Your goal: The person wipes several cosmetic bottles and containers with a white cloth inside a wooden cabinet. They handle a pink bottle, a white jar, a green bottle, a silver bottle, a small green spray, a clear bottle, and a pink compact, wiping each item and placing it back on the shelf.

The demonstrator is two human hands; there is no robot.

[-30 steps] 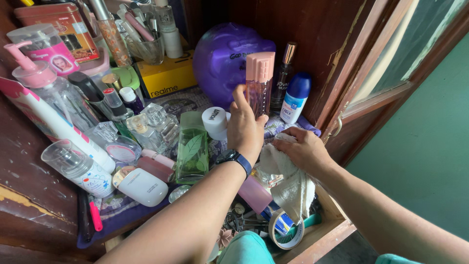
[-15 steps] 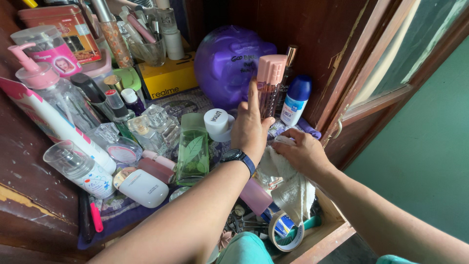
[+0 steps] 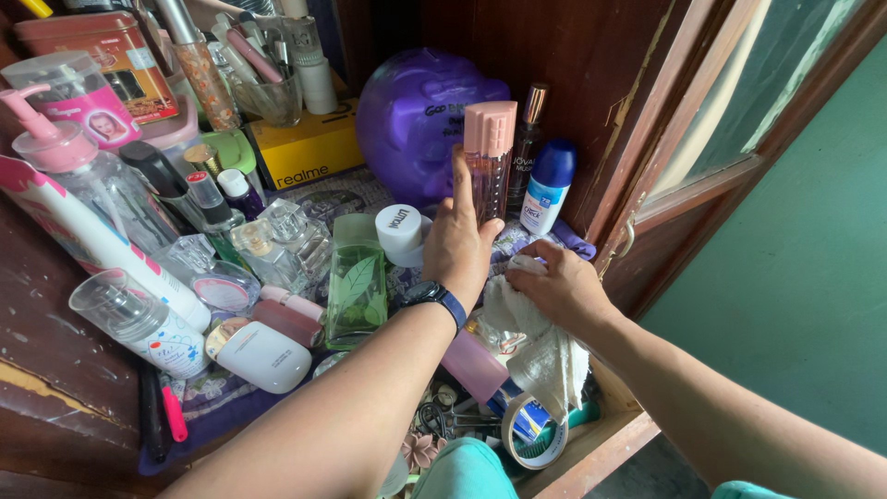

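Note:
My left hand (image 3: 457, 242) grips a tall pink-capped perfume bottle (image 3: 487, 157) held upright in front of a purple piggy bank (image 3: 416, 115). A dark watch (image 3: 436, 298) is on that wrist. My right hand (image 3: 554, 282) holds a crumpled white cloth (image 3: 545, 346) just below and to the right of the bottle. A dark slim bottle with a copper cap (image 3: 527, 139) and a white roll-on with a blue cap (image 3: 545, 189) stand right behind the pink bottle.
The wooden shelf is crowded: a green leaf-print bottle (image 3: 358, 277), a white jar (image 3: 402, 231), clear glass bottles (image 3: 286, 236), a pink pump bottle (image 3: 69, 166), a yellow box (image 3: 305, 148). An open drawer below holds a tape roll (image 3: 531, 434). A wooden door frame (image 3: 665, 148) stands at right.
My left hand has shifted the pink-capped bottle slightly, up and right then back left, keeping it upright. My right hand stays on the cloth.

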